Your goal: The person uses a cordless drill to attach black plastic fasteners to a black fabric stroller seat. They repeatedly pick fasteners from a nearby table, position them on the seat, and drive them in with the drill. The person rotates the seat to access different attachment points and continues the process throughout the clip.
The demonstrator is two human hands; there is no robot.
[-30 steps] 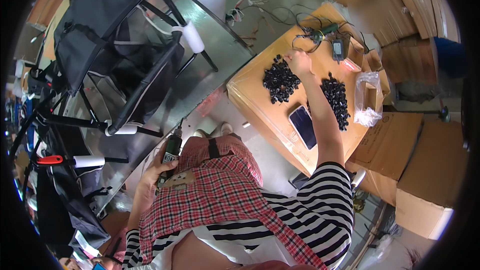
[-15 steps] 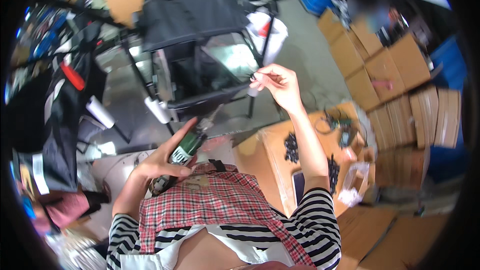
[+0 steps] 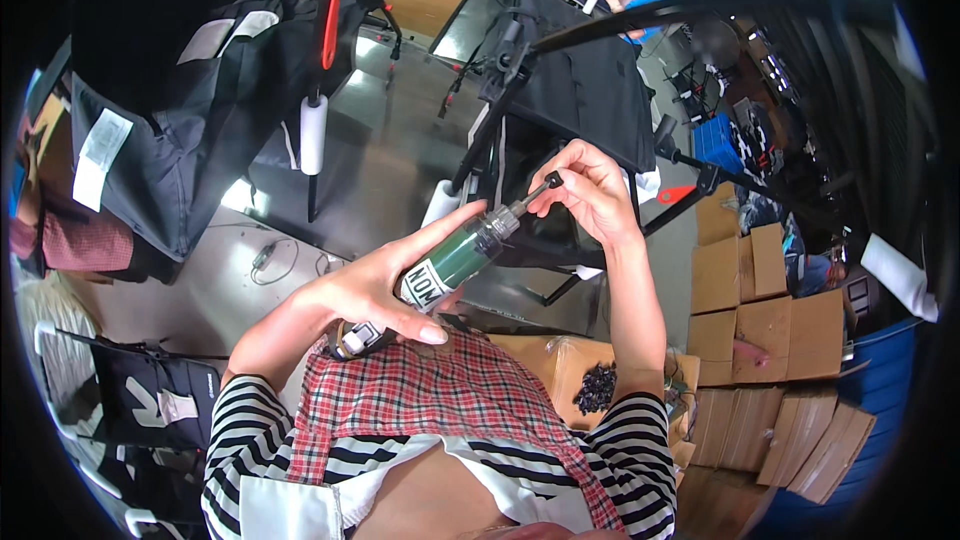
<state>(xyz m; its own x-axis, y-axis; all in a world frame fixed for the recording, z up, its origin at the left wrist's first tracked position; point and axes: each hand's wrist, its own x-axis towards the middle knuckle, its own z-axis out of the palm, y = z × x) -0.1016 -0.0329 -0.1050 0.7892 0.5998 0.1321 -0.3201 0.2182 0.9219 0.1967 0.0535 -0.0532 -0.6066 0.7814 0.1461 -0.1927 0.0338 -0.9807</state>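
My left hand (image 3: 352,285) is wrapped round a green electric screwdriver (image 3: 462,256) held in front of my apron, its bit pointing up and to the right. My right hand (image 3: 592,202) pinches a small black part (image 3: 554,180) at the end of the bit. The part appears to touch the tip; whether the bit is seated in it, I cannot tell. Just beyond both hands stands a black fabric-covered frame (image 3: 575,90) with black tubes.
A pile of small black parts (image 3: 597,387) lies on cardboard near my right elbow. More black fabric (image 3: 200,130) on a frame hangs at the left. Cardboard boxes (image 3: 765,340) are stacked at the right. A person in blue (image 3: 655,5) is far off. A cable (image 3: 265,258) lies on the floor.
My view has turned right. The screwdriver and my right hand have come together, so the bit's tip now meets the small black part, which were apart before.
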